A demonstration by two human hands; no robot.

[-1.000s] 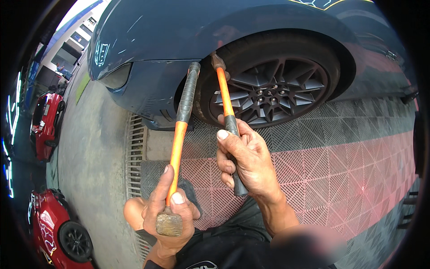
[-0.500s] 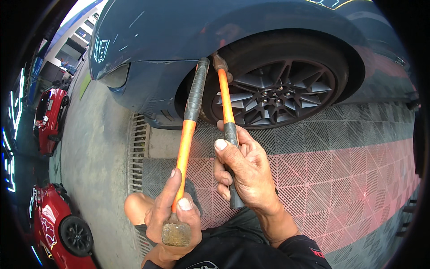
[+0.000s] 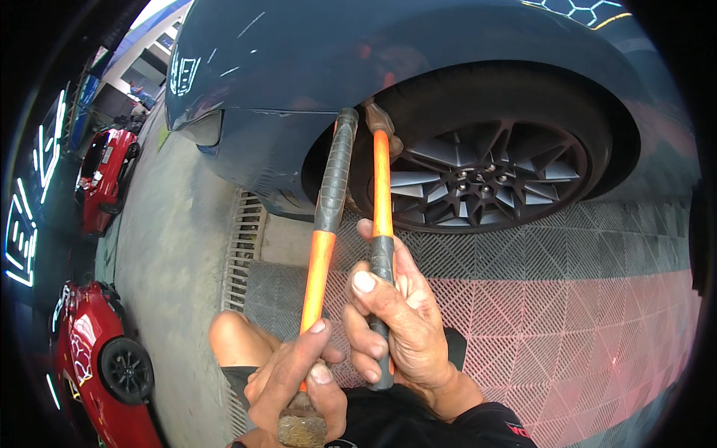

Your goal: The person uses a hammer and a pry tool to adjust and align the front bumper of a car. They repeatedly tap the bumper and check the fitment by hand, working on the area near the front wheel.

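My left hand (image 3: 295,377) is closed round the orange shaft of one hammer (image 3: 319,272), close to its worn metal head. That hammer's black grip end points away and reaches the front edge of the wheel arch on a dark blue car (image 3: 284,82). In my right hand (image 3: 399,321) is a second orange-handled hammer (image 3: 382,179), held by its black grip with the thumb along it. Its head sits up beside the first hammer's grip end, between the arch edge and the tyre (image 3: 418,97). Whether either hammer touches the body panel, I cannot tell.
A dark spoked wheel (image 3: 478,179) stands just right of the hammers. Pink and grey grid tiles (image 3: 538,328) cover the floor, with a drain grate (image 3: 245,235) along their left side. Two red cars (image 3: 97,351) are at the far left. My bare knee (image 3: 235,340) is beside my left arm.
The view has shifted, so the car and wheel sit lower and further right. Both hands have come lower in the picture, still holding their hammers, whose far ends remain at the arch edge.
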